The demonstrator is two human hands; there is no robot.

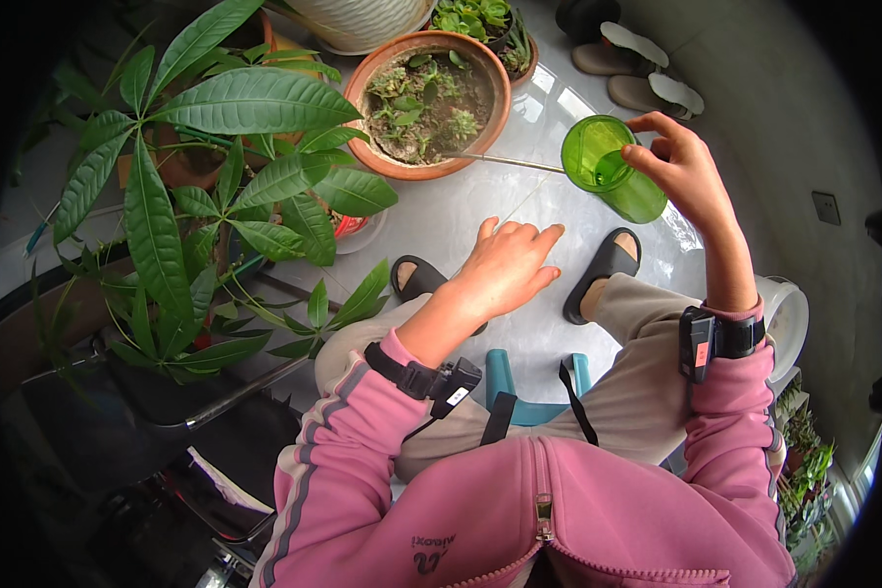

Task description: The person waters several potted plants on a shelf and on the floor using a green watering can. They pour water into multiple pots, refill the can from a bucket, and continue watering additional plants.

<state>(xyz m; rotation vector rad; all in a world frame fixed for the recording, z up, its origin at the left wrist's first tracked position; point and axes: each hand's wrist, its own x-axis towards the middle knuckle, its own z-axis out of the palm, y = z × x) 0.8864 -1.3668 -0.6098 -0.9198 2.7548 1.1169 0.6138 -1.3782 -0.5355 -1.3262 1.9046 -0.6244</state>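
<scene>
My right hand [676, 158] grips the rim of a green translucent plastic container [636, 192] at the upper right. The container is tilted, its mouth turned up toward the camera; whether it holds liquid I cannot tell. A thin metal rod [523, 162] runs from over the soil of a round terracotta planter [501, 110] to the container's left side; its far end is hidden. Small succulents [459, 126] grow in the planter. My left hand [511, 264], fingers spread and holding nothing visible, hovers palm down over the floor, below the planter and rod.
A large leafy potted plant [253, 103] spreads over the left side. Potted succulents [470, 18] and a white ribbed pot [360, 22] stand at the top. Sandals [654, 92] lie by the wall. A teal stool [533, 413] is beneath me; a white bucket [790, 323] stands right.
</scene>
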